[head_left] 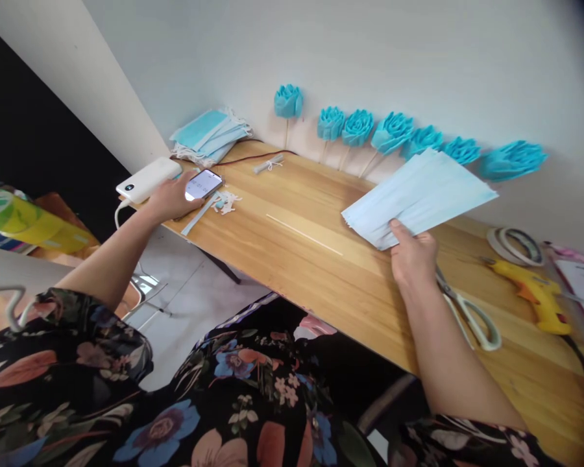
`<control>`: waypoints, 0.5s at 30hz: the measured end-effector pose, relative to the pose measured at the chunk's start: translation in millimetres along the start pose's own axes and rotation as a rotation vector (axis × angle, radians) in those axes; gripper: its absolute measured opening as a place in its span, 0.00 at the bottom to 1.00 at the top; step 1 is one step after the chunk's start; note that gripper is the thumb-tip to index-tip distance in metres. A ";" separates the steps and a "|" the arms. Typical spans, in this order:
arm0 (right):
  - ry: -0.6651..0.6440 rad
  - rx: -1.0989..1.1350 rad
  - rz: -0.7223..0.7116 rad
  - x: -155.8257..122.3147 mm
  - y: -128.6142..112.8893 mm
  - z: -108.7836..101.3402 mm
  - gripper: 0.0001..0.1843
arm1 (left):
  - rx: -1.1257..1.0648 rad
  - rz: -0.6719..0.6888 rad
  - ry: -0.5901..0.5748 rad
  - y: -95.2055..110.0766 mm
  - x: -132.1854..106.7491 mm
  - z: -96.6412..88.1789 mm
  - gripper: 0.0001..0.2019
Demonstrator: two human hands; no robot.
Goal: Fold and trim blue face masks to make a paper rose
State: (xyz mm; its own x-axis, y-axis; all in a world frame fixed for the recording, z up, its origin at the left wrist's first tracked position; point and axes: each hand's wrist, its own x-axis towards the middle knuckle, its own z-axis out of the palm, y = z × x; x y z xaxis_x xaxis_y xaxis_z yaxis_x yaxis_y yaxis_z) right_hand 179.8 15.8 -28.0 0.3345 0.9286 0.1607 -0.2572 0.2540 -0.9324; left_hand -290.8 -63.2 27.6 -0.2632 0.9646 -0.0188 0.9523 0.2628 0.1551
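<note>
My left hand [171,197] has its fingers around the near end of a smartphone [205,185] with a lit screen, low over the table's left end. Whether the phone is lifted or resting, I cannot tell. A pale blue strip [199,215] and a small heap of white scraps [228,202] lie beside it. In my right hand [415,254] is a stack of light blue mask fabric sheets [418,194], pinched at the lower edge with the thumb on top. The sheets are held above the table and cover part of the view behind. A thin wooden stick [304,235] lies in front.
Several blue fabric flowers [357,128] on sticks lean against the wall. A pile of masks [209,135] sits at the back left, near a white power bank [150,178]. Scissors [472,318], tape rolls [516,246] and a yellow glue gun [530,292] lie at right on the wooden table [292,272].
</note>
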 end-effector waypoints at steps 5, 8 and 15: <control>-0.006 -0.001 0.015 0.3 0.0 -1.6 0.16 | 0.019 -0.068 -0.016 17.4 -0.4 -4.9 0.40; -0.017 0.000 0.013 -1.0 -1.6 -0.9 0.17 | 0.004 -0.087 -0.008 21.1 -2.2 -6.3 0.40; -0.031 0.001 0.011 -3.5 -4.5 1.7 0.16 | -0.005 -0.073 -0.011 14.5 4.2 -8.0 0.42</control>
State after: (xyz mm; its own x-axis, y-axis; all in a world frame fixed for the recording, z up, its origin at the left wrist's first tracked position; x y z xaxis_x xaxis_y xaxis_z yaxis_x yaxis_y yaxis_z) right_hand 178.2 11.9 -23.8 0.3033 0.9393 0.1606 -0.2619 0.2442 -0.9337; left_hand -279.4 -55.5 37.7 -0.3306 0.9429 -0.0408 0.9297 0.3328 0.1580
